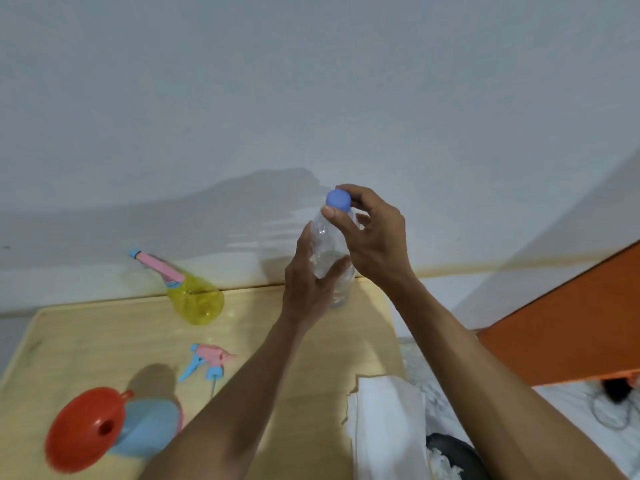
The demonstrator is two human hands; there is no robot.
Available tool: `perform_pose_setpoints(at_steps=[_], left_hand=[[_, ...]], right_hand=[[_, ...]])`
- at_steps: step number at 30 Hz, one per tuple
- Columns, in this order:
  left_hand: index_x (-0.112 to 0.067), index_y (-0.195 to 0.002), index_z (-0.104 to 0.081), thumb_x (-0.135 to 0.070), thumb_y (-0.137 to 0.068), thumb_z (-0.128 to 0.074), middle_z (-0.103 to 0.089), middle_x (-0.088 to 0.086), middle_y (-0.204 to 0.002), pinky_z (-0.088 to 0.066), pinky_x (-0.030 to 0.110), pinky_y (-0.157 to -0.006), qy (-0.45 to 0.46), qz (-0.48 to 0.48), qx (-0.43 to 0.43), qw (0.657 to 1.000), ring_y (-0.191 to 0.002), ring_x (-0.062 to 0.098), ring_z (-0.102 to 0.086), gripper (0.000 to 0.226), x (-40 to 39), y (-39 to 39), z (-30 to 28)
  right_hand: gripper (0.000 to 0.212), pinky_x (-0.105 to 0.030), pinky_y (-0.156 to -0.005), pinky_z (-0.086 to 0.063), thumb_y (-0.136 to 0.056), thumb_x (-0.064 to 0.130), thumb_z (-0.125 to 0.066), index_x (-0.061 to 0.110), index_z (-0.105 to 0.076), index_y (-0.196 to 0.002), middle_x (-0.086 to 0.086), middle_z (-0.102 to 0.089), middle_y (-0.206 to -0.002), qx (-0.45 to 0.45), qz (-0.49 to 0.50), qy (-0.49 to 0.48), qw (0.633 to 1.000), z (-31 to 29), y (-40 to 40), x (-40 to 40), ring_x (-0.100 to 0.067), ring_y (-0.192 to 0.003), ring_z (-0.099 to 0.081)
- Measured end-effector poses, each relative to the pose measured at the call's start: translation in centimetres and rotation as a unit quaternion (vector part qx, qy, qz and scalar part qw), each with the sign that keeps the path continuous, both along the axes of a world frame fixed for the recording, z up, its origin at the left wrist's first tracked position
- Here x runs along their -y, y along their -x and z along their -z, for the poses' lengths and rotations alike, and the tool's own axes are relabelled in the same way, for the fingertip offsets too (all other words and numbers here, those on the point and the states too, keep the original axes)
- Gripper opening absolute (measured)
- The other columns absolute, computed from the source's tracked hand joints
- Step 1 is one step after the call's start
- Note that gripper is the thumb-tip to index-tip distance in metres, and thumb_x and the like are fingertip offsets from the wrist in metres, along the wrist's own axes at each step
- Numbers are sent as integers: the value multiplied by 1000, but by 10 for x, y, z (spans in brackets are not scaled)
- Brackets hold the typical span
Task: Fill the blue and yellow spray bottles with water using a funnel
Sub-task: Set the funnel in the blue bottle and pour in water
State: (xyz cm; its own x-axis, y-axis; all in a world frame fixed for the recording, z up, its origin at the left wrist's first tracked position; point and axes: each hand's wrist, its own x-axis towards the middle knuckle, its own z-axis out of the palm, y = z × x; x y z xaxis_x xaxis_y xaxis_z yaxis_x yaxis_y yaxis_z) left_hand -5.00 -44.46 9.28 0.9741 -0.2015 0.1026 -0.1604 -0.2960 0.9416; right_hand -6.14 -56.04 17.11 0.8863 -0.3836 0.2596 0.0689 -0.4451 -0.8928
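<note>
- Step in hand, as judged: opening the water bottle [330,258], a clear plastic one held upright at centre frame above the far edge of the table [104,341].
- Left hand [308,282] wraps the bottle body, fingers curled round its front and thumb up its left side.
- Right hand [370,233] pinches the blue cap [338,200] between thumb and forefinger; the other fingers are loosely curled behind the neck. Cap is on the bottle; whether it is loosened cannot be told.
- Water level inside is hard to read through the glare.
- Blue spray bottle [149,427] stands at lower left of the frame, head off, with the red funnel [83,427] seated in its neck and leaning toward the viewer. Looks ready to receive water.
- Its spray head [207,362], pink and blue with a dip tube, lies loose on the table between the two spray bottles.
- Yellow spray bottle [194,299] lies on its side at centre left, near the table's far edge, spray head on. Judged not yet dealt with.
- Next move calls for: cap off and kept in hand or set down, then the bottle carried down-left to the funnel mouth and tipped slowly. The funnel's lean suggests it may want steadying.
- In the way: the left forearm crosses just right of the funnel, and the loose spray head lies along the path.
- Also present: white paper or tissue [388,427] at lower right, off the table edge; an orange panel [571,323] at right.
</note>
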Motion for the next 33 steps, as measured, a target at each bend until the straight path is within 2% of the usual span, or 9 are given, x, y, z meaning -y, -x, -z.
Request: perform_pose_setpoints(at_steps=[5,8,15,19,22,27,30,33], left_hand=[[-24,-151,-32,-57,-80,-72,-53,-5,-144,-49,44,-104,0,-18,20,1000,-130,9,-52,87,-20,25,-13],[-27,-153,-27,-58,-72,-73,-48,-5,-148,-51,47,-99,6,-2,27,1000,-131,7,-50,98,-48,44,-28],[-33,-154,-21,-58,-70,-79,-41,-8,-154,-51,49,-101,-4,62,34,997,-137,12,-47,105,-128,99,-54],[-40,-150,-28,-58,-64,-83,-48,-12,-148,-52,46,-101,21,46,-4,999,-130,7,-52,104,-170,142,-47],[-37,-150,-31,-58,-61,-83,-49,-9,-147,-49,45,-104,26,32,-15,999,-131,9,-52,105,-190,173,-35],[-45,-147,-32,-54,-64,-81,-49,-10,-147,-48,46,-105,31,16,-25,999,-131,8,-50,97,-206,206,-16],[-56,-143,-29,-55,-65,-80,-47,-13,-148,-47,44,-106,35,20,-29,999,-132,5,-49,93,-207,217,-12],[-54,-144,-29,-56,-66,-79,-47,-15,-148,-47,46,-106,41,12,-32,999,-135,5,-47,93,-205,222,-7]], right_hand=[[30,-21,-91,-51,-92,32,-73,20,-68,-119,17,-69,-110,36,2,9,999,-12,26,-24,-1,-103,-64],[30,-18,-91,-50,-92,30,-73,21,-68,-120,22,-66,-107,49,-1,4,999,-26,50,-47,0,-102,-63],[25,-32,-97,-53,-91,30,-74,27,-68,-115,27,-67,-103,40,-40,-46,997,-51,118,-113,-2,-103,-65],[24,-40,-97,-54,-90,30,-75,27,-70,-113,20,-71,-105,25,-55,-80,995,-41,156,-151,-8,-102,-68],[22,-45,-95,-54,-89,30,-77,32,-70,-110,20,-72,-102,11,-60,-96,994,-27,180,-172,-12,-98,-69],[21,-47,-95,-53,-89,29,-77,40,-68,-104,19,-73,-101,-3,-63,-97,993,-9,210,-192,-14,-97,-69],[20,-46,-95,-53,-90,28,-77,35,-69,-107,14,-74,-103,0,-57,-85,995,-5,219,-197,-13,-98,-69],[20,-45,-96,-52,-91,26,-76,29,-70,-110,13,-73,-104,-2,-59,-71,996,-2,225,-198,-12,-97,-68]])
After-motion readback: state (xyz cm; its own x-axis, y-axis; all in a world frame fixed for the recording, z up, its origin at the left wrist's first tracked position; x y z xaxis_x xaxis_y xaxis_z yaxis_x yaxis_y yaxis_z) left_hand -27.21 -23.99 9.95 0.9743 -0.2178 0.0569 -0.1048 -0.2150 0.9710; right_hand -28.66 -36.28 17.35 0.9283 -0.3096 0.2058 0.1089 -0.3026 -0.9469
